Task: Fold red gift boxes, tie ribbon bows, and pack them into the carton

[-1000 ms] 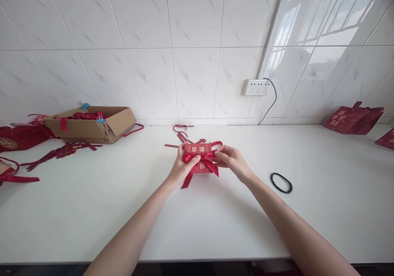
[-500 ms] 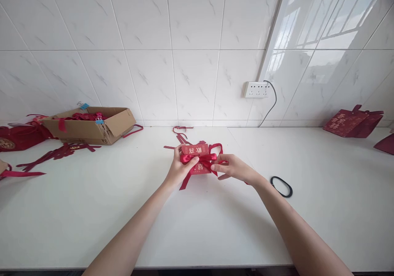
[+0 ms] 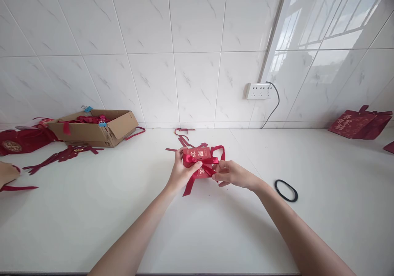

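A small red gift box point(image 3: 205, 152) with pale printed characters is held above the white table, a shiny red ribbon point(image 3: 188, 187) tied in a bow across its face. My left hand point(image 3: 182, 171) grips the box from its left side, thumb pressed over the bow's middle. At the right side, my right hand point(image 3: 229, 173) pinches the ribbon where it leaves the bow, fingers bent close together. One ribbon tail hangs down at the lower left, and a loop rises at the box's upper right. The box's underside is hidden.
Left, an open cardboard box point(image 3: 83, 135) holds red ribbons. Dark red cut-outs point(image 3: 66, 155) lie before it, beside a red box point(image 3: 24, 140). A black ring point(image 3: 286, 190) lies right of my arm. Red bags point(image 3: 358, 123) stand far right. A power strip point(image 3: 258, 91) is on the wall.
My right hand has shifted slightly down along the ribbon, and the bow's right side sits flatter. The view has moved a little, so everything appears somewhat shifted.
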{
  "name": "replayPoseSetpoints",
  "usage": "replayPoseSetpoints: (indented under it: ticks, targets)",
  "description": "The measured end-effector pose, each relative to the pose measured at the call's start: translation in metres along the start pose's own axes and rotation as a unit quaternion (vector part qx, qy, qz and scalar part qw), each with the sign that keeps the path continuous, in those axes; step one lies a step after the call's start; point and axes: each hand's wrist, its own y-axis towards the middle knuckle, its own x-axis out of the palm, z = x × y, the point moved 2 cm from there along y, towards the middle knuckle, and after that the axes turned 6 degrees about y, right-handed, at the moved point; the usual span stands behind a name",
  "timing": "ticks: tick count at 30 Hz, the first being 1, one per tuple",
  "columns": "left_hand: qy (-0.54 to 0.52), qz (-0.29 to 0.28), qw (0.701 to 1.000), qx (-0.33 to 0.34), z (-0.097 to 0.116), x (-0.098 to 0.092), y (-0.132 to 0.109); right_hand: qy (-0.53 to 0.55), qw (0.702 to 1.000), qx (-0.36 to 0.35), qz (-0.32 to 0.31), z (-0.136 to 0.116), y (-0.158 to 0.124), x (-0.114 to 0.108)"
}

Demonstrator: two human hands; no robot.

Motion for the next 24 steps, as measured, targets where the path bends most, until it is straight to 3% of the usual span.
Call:
replayPoseSetpoints:
  ticks: [7, 13, 16, 21, 24]
  targets:
    - [0.003, -0.001, 1.0, 0.0, -0.0021, -0.0013, 0.0013, 0.011, 1.0, -0.011, -0.016, -0.0007, 0.0006, -0.0021]
    - [0.022, -0.01, 1.0, -0.006, -0.0036, 0.0029, -0.0031, 0.032, 0.99, -0.065, 0.117, 0.0002, 0.0079, 0.0014]
    - [0.027, 0.007, 1.0, 0.002, -0.0046, 0.0053, -0.0053, 0.018, 0.984, -0.087, 0.153, -0.0005, 0.0074, 0.0033]
    - [-0.012, 0.09, 0.994, 0.057, -0.0019, 0.0044, -0.004, 0.036, 0.987, -0.099, 0.122, -0.0038, 0.0048, 0.0052]
    - [-0.027, 0.085, 0.994, 0.06, -0.0007, 0.0034, -0.0024, 0.063, 0.987, -0.096, 0.114, -0.0044, 0.0045, 0.0053]
